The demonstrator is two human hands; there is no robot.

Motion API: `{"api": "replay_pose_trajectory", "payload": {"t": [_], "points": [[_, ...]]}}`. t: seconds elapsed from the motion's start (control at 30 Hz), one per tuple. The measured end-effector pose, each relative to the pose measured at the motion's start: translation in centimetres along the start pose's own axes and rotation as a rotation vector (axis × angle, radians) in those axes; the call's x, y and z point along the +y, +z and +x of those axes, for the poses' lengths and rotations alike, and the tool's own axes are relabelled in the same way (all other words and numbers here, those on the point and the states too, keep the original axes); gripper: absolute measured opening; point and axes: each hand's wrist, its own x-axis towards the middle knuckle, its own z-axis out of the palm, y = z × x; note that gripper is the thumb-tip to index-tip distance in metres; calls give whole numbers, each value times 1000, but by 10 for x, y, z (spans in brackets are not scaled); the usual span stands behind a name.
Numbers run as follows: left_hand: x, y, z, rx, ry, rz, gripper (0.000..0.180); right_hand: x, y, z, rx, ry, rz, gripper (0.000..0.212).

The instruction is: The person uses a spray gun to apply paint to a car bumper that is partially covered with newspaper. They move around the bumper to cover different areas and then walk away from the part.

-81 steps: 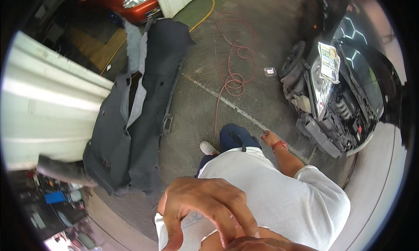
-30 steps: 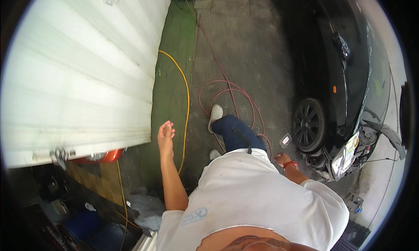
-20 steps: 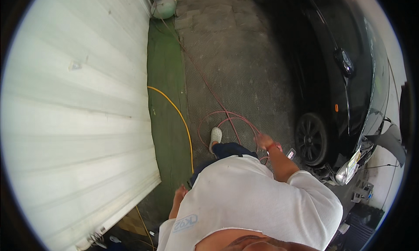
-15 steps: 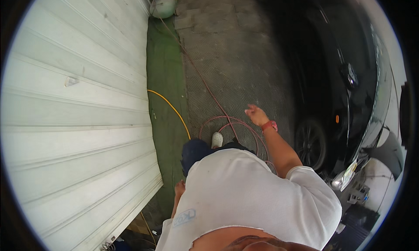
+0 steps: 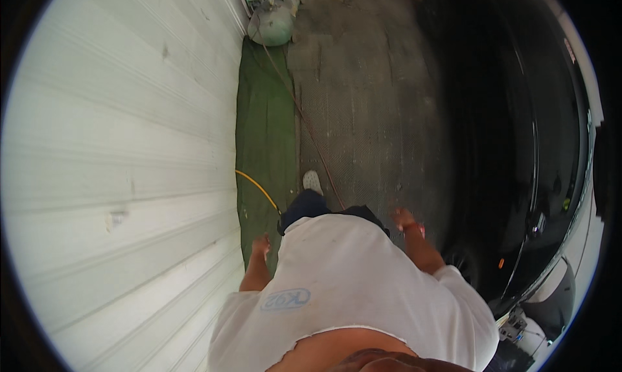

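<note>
My left hand (image 5: 261,244) hangs low beside the white ribbed wall, above the green mat (image 5: 267,113). Its loose fingers point forward, slightly blurred, with nothing seen in them. On the other side, my right hand (image 5: 405,218) is over the dark textured floor (image 5: 369,113), between my body and the black car (image 5: 492,145). It looks loosely open and empty, with a red band (image 5: 422,230) at the wrist. Neither hand touches anything. One light shoe (image 5: 311,181) shows ahead of my dark trousers.
A white ribbed wall (image 5: 142,171) runs along the left. A reddish hose (image 5: 311,132) crosses the floor toward a pale green tank (image 5: 271,23) at the far end. One yellow hose (image 5: 257,185) lies on the mat. The car lines the right side.
I have moved forward, and the tank is closer. My right hand has swung back toward my body, while my left has come forward into fuller view. The looped hose is out of sight.
</note>
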Motion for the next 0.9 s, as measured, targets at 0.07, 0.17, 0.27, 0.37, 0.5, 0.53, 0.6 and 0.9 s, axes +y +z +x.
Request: {"api": "replay_pose_trajectory", "payload": {"t": [0.07,0.17,0.27,0.37,0.5,0.53,0.6,0.9], "points": [[88,-18,36,70,99,260,31,-3,-8,7,121,4,37,55],[253,-18,47,112,249,286,50,45,-5,73,197,-217,-2,49],[399,-8,76,184,508,284,50,44,-28,102,-10,-38,153,44],[494,25,84,207,521,90,46,73,-53,166,101,-566,-623,40],[640,73,91,173,493,-75,37,-31,-115,225,-122,-229,-168,39],[658,89,95,137,423,-86,36,-57,-150,247,-163,-175,-134,39],[703,107,89,60,295,-86,33,-103,-216,289,-186,-189,-186,41],[941,121,144,52,426,-475,38,-311,-539,434,330,-190,269,45]]}}
